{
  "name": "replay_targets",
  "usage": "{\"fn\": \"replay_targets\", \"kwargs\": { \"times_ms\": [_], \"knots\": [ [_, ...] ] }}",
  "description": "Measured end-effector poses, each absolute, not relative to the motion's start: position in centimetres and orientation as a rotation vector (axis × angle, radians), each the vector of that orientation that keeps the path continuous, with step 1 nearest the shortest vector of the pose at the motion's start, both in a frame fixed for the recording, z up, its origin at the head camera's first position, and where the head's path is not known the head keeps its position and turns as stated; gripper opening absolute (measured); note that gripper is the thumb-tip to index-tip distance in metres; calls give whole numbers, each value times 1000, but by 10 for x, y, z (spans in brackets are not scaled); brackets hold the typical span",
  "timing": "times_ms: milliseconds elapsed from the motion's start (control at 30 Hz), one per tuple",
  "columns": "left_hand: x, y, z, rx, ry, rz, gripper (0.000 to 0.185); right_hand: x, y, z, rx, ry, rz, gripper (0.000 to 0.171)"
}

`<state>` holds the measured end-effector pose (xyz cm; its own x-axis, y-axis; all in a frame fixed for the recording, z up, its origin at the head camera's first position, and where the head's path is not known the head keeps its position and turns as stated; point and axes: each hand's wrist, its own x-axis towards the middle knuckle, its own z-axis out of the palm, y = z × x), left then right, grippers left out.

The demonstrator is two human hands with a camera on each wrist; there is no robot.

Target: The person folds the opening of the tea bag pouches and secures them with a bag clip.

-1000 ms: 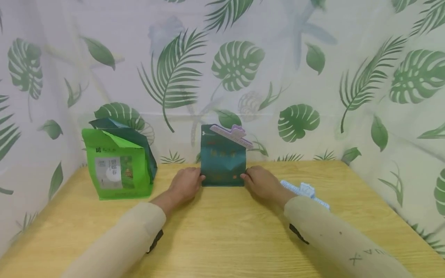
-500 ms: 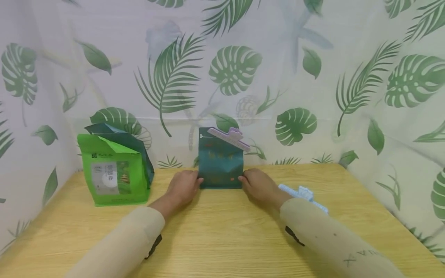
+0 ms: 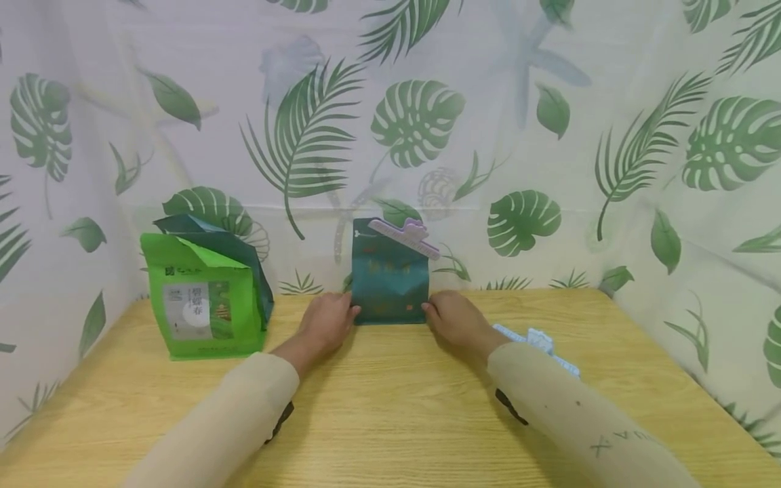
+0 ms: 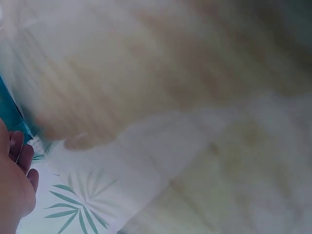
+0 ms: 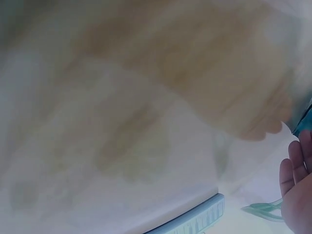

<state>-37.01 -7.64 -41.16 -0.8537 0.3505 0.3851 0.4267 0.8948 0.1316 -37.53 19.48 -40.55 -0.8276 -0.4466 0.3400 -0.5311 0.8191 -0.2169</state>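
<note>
A dark teal tea bag [image 3: 390, 288] stands upright near the back of the table in the head view. A purple bag clip [image 3: 405, 237] sits aslant across its folded top right corner. My left hand [image 3: 326, 320] grips the bag's lower left side, the thumb at its front edge. On the opposite side my right hand [image 3: 457, 321] holds the lower right edge in the same way. Each wrist view catches only a sliver of teal bag [image 4: 10, 109] beside the fingers. A light blue bag clip [image 3: 537, 341] lies on the table, partly hidden by my right forearm.
To the left stands a bright green tea bag [image 3: 204, 308], with another dark teal bag [image 3: 244, 247] behind it. The wooden table [image 3: 390, 413] ends at a leaf-patterned curtain [image 3: 390, 122] close behind the bags.
Between both hands, the clipped teal bag has slid slightly back toward the curtain. The head view has shifted a little. The green bag and blue clip stay in place.
</note>
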Motion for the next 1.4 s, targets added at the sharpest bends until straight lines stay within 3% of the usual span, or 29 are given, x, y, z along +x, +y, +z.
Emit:
{"fn": "replay_targets", "kwargs": {
  "times_ms": [400,867,1133,1400],
  "knots": [
    [-379,-68,-416,-517,-2774,-303,31,-384,193,-410,708,-2714,366,36],
    [-370,-72,-415,-488,-2762,-309,39,-372,182,-406,537,-2811,401,37],
    [-366,-82,-418,-526,-2813,-557,32,-369,175,-406,557,-2838,454,39],
    [-354,-92,-415,-570,-2789,-521,32,-363,170,-404,574,-2831,468,39]
  ]
}}
